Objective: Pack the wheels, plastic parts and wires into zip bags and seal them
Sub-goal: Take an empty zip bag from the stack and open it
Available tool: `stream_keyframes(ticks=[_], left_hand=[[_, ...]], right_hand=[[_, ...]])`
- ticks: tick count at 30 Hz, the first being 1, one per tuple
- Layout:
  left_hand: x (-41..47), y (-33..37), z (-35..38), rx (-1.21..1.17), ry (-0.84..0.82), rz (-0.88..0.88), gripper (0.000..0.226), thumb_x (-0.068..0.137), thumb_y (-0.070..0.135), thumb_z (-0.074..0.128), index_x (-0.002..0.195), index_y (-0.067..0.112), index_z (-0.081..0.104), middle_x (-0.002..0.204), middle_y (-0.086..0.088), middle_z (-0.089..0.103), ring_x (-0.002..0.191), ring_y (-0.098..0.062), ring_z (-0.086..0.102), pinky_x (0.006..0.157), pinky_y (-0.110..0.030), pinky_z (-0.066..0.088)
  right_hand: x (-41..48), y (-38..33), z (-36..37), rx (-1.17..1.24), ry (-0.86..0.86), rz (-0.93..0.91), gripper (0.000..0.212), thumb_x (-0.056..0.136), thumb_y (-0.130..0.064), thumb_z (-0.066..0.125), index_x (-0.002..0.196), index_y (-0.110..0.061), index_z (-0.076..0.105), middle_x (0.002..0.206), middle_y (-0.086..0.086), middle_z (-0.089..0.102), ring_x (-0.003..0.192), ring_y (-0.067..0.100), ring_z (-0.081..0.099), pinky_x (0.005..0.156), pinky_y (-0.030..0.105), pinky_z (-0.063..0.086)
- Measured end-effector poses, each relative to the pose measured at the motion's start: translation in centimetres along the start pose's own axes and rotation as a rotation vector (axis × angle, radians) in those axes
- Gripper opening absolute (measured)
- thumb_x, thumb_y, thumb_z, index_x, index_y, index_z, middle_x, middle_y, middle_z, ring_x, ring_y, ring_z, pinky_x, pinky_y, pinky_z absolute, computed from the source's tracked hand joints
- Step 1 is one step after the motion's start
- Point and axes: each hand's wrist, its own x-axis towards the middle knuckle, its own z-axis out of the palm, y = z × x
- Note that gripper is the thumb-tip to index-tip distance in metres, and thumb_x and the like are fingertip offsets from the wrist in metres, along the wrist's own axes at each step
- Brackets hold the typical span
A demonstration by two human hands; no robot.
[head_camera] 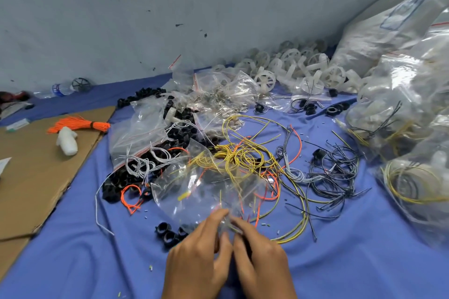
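A clear zip bag [194,192] is held up above the blue cloth, its near edge pinched between both hands. My left hand [196,257] and my right hand [262,257] meet side by side at the bag's lower edge, fingers curled on the plastic. Behind the bag lies a tangle of yellow wires [240,155] with orange, grey and black wires [332,170] spread around. Black plastic rings [170,233] sit just left of my left hand, and more form a heap [126,177]. White wheels [298,68] are piled at the back.
Filled zip bags [408,109] stack high along the right. Empty zip bags [141,128] lie mid-left. A cardboard sheet [31,165] at the left carries a bundle of orange ties [80,125] and a white part [66,141]. A water bottle [59,88] lies by the wall.
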Motion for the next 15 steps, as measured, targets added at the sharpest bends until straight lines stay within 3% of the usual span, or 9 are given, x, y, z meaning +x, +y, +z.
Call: stream_keyframes(ticks=[2,5,8,11,13,15], left_hand=[[0.6,0.0,0.0,-0.042,0.083,-0.021,0.034,0.08,0.027,0.054,0.111,0.037,0.063,0.072,0.009,0.062,0.068,-0.003,0.055,0.061,-0.013,0.041],[0.3,0.0,-0.7,-0.097,0.284,0.036,0.03,0.087,0.022,0.056,0.112,0.036,0.063,0.074,0.019,0.045,0.065,0.013,0.043,0.066,-0.002,0.037],[0.8,-0.4,-1.7,-0.183,0.363,0.067,0.022,0.095,0.027,0.055,0.114,0.036,0.062,0.078,0.02,0.048,0.063,0.009,0.043,0.066,-0.004,0.036],[0.4,-0.9,-1.4,-0.156,0.338,0.134,0.023,0.095,0.024,0.055,0.114,0.036,0.061,0.079,0.019,0.048,0.063,0.008,0.04,0.064,-0.007,0.036],[-0.3,-1.4,-1.1,-0.135,0.304,0.185,0.028,0.091,0.017,0.057,0.112,0.034,0.062,0.078,0.017,0.046,0.063,0.004,0.039,0.061,-0.014,0.039],[-1.1,-2.1,-0.8,-0.126,0.284,0.217,0.024,0.092,0.016,0.056,0.11,0.03,0.064,0.077,0.013,0.047,0.061,-0.005,0.042,0.059,-0.022,0.04]], right_hand=[[0.0,-0.3,-0.1,0.009,-0.054,0.042,0.042,0.09,-0.028,0.058,0.125,-0.051,0.056,0.091,-0.002,0.07,0.088,0.018,0.059,0.073,0.029,0.044],[0.0,-0.1,-0.1,-0.008,-0.108,0.055,0.047,0.085,-0.037,0.048,0.131,-0.044,0.052,0.082,0.006,0.067,0.083,0.028,0.06,0.071,0.038,0.044],[0.0,-0.1,0.3,-0.067,-0.1,0.05,0.038,0.086,-0.036,0.045,0.122,-0.031,0.054,0.083,0.01,0.067,0.087,0.034,0.059,0.07,0.042,0.046],[-0.1,0.1,0.4,-0.087,-0.085,0.033,0.051,0.083,-0.039,0.039,0.133,-0.037,0.047,0.081,0.009,0.067,0.086,0.033,0.06,0.068,0.04,0.042],[-0.1,0.3,0.6,-0.116,-0.069,0.027,0.026,0.088,-0.038,0.042,0.102,-0.024,0.058,0.079,0.01,0.067,0.085,0.036,0.059,0.065,0.041,0.039],[0.0,0.3,0.8,-0.163,-0.049,0.031,0.032,0.093,-0.038,0.047,0.069,-0.017,0.046,0.076,0.013,0.066,0.081,0.037,0.058,0.061,0.04,0.031]])
